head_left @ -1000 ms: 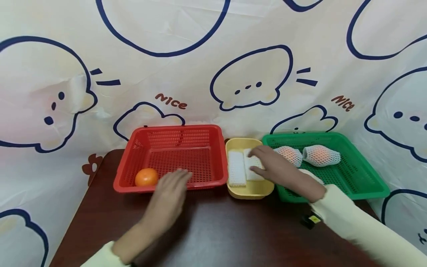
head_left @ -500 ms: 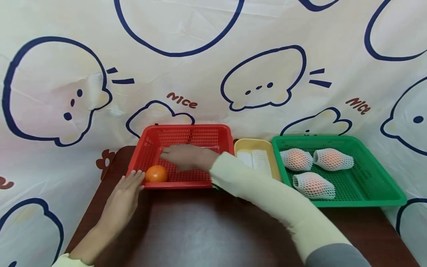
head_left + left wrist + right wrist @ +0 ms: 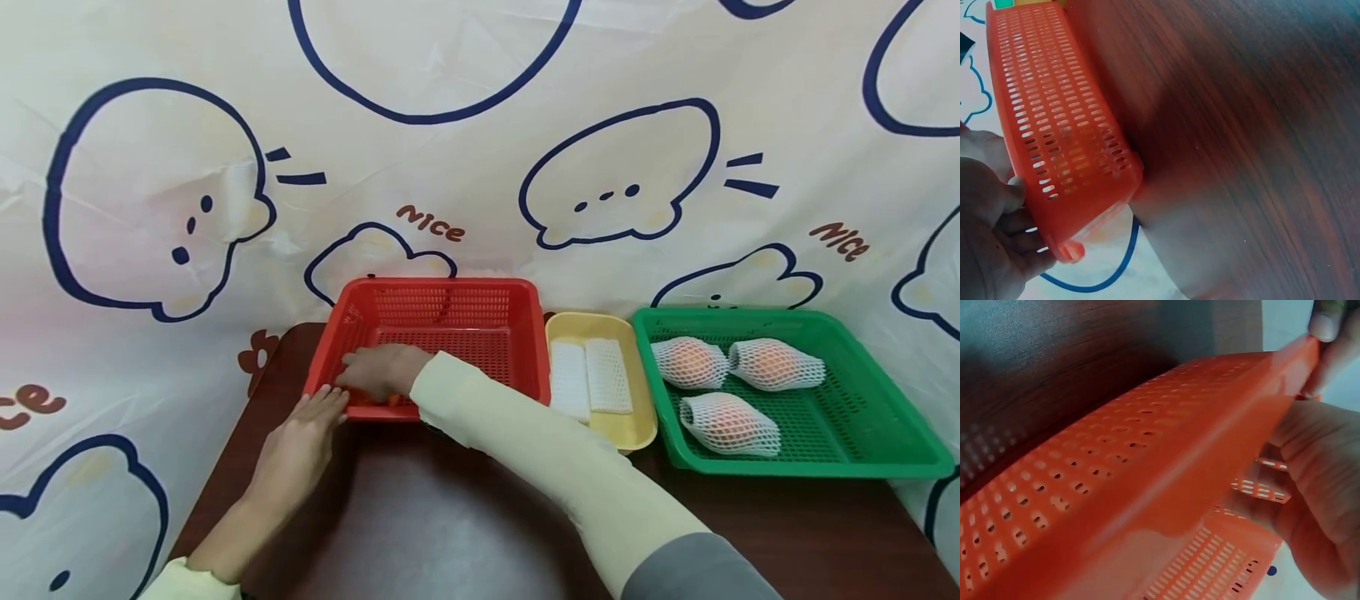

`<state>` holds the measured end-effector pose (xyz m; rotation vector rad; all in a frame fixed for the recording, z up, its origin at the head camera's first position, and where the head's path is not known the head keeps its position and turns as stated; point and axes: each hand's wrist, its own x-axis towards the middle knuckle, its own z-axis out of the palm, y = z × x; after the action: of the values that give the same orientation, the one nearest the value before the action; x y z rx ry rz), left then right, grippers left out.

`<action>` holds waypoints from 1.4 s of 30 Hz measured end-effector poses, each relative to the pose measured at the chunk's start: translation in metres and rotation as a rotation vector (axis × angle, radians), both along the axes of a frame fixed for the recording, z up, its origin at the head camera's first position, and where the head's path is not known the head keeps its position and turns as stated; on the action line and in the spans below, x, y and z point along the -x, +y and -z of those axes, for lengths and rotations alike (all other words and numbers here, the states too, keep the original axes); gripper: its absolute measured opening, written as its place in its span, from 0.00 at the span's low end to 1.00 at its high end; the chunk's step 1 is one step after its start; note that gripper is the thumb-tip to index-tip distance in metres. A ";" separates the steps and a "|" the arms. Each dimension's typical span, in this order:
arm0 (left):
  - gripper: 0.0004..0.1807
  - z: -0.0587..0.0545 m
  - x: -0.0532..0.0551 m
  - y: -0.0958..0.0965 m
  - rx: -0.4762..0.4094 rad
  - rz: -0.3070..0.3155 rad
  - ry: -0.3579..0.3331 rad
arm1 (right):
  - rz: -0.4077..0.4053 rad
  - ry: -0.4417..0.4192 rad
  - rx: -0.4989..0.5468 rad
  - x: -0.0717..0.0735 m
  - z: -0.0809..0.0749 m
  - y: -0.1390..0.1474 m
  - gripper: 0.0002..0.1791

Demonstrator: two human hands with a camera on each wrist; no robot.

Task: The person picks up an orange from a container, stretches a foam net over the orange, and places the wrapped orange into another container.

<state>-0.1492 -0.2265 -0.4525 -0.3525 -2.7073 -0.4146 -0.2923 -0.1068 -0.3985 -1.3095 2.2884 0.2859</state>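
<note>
In the head view my right hand [image 3: 382,371] reaches into the front left of the red basket [image 3: 491,287], its fingers bent down around an orange [image 3: 393,401]. Only slivers of the fruit show beneath the hand. The right wrist view has those fingers dipping behind the basket's wall, where the orange is hidden. At the basket's front left corner my left hand [image 3: 296,450] rests on the rim with extended fingers. In the left wrist view its thumb and fingers touch the rim.
Right of the basket stands a yellow tray [image 3: 637,429] with white foam nets [image 3: 607,375]. Beyond it, a green basket [image 3: 892,417] contains three net-wrapped fruits [image 3: 731,423]. All stand on a dark wooden table [image 3: 450,517] before a cartoon-printed cloth [image 3: 450,167].
My right hand went from the foam nets across into the red basket and down over the orange. The left hand moved left and came to rest on the basket's corner.
</note>
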 end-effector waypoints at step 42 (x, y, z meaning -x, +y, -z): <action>0.48 -0.046 0.036 0.073 -0.495 0.088 -0.316 | 0.345 -0.287 0.825 0.006 -0.021 0.170 0.49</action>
<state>-0.1854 -0.1533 -0.4063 -0.2806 -2.7593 -1.2245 -0.2986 0.0637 -0.3779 -1.1396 2.3852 -0.9889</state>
